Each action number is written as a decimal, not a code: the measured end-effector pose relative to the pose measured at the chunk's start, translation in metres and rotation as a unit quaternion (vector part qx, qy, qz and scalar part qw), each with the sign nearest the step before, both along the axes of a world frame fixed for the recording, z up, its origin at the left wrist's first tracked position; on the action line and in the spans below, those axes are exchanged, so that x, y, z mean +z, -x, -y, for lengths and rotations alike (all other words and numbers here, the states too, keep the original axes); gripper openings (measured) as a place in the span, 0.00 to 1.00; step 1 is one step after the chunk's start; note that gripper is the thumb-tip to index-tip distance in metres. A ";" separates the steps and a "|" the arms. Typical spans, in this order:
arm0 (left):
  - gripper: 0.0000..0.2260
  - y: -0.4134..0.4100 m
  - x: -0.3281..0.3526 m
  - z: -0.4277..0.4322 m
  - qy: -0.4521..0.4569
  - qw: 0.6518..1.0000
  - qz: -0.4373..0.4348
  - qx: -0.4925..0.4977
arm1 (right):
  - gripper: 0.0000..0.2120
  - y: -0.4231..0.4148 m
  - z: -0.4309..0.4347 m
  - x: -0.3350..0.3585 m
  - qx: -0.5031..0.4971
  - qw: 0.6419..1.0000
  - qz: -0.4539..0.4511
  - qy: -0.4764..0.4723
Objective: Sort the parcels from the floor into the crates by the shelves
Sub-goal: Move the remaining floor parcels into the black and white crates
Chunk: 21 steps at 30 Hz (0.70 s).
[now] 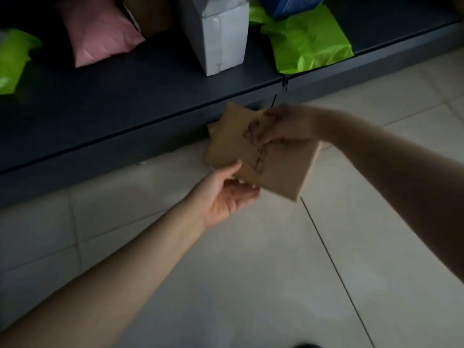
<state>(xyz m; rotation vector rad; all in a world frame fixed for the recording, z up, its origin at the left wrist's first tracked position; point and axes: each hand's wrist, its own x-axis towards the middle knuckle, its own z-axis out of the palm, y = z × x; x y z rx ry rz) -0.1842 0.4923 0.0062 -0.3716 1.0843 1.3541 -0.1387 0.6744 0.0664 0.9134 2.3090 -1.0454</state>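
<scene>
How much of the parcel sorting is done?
Done: a pink parcel, a grey parcel and a green parcel already sit on the dark shelf. In hand: the left hand and right hand both grip one brown parcel above the floor. Left: it needs a crate, but none shows here, nor how many parcels remain.

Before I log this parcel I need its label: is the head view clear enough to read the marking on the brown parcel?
Head view: dim, shelf in shadow; the brown parcel and the right hand pinching it are motion-blurred, so the dark marking is illegible; the left hand gripping its lower edge is sharper.
</scene>
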 end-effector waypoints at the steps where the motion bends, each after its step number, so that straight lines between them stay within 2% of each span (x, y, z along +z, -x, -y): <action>1: 0.05 0.008 0.001 -0.012 -0.002 1.000 0.008 0.015 | 0.27 0.012 -0.008 0.000 0.006 1.000 -0.001 -0.031; 3: 0.05 0.015 -0.010 -0.024 0.031 1.000 -0.002 0.000 | 0.30 0.025 -0.019 -0.007 -0.002 0.997 -0.015 -0.074; 6: 0.10 0.015 -0.045 -0.020 0.102 0.994 -0.014 0.045 | 0.23 0.029 -0.047 -0.032 -0.187 0.972 -0.135 -0.044; 9: 0.22 0.013 -0.061 -0.015 0.098 0.981 0.042 0.160 | 0.18 0.016 -0.064 -0.062 -0.264 0.962 -0.071 -0.017; 11: 0.27 0.015 -0.062 -0.019 0.060 0.977 0.081 0.190 | 0.19 0.005 -0.064 -0.078 -0.283 0.959 -0.024 0.022; 12: 0.25 0.017 -0.066 -0.025 0.041 0.981 0.077 0.172 | 0.20 0.003 -0.061 -0.087 -0.270 0.962 -0.008 0.043; 13: 0.21 0.017 -0.067 -0.031 0.022 0.987 0.064 0.145 | 0.21 0.004 -0.052 -0.088 -0.243 0.968 0.005 0.062; 14: 0.24 0.016 -0.069 -0.037 0.027 0.993 0.035 0.113 | 0.25 0.007 -0.046 -0.093 -0.213 0.974 0.004 0.081; 16: 0.29 0.016 -0.073 -0.049 0.098 0.991 -0.071 0.052 | 0.36 0.011 -0.034 -0.099 -0.167 0.981 -0.020 0.096; 19: 0.35 0.023 -0.074 -0.061 0.186 0.960 -0.206 0.031 | 0.34 -0.004 -0.033 -0.116 -0.222 0.971 -0.050 0.071; 21: 0.30 0.031 -0.078 -0.064 0.183 0.954 -0.237 0.012 | 0.29 -0.021 -0.032 -0.125 -0.242 0.963 -0.046 0.111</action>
